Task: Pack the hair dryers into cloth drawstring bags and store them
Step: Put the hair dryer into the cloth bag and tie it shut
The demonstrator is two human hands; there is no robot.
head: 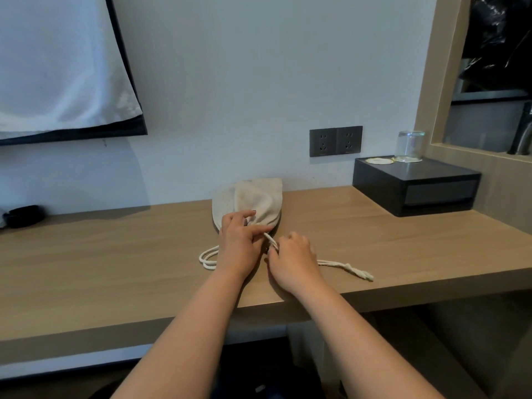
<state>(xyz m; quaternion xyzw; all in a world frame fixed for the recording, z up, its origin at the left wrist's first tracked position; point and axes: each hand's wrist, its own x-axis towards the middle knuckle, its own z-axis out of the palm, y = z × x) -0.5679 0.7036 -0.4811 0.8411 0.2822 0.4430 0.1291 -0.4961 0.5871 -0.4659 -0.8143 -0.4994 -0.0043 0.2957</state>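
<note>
A bulging beige cloth drawstring bag (253, 200) lies on the wooden desk (115, 254) near the wall, its mouth toward me. My left hand (240, 243) rests on the gathered mouth of the bag, its fingers lying over the cloth. My right hand (293, 257) is curled around the white drawstring (345, 266), which runs taut from the bag's mouth into my fist. The cord's knotted end trails to the right on the desk. Another loop of cord (207, 259) lies left of my left wrist. No hair dryer is visible; the bag hides its contents.
A black drawer box (417, 188) stands at the right with an upturned glass (408, 146) and a coaster on top. Dark wall sockets (335, 141) sit above the desk. A black object (23, 216) lies at the far left. A cloth-draped screen (57, 67) hangs upper left.
</note>
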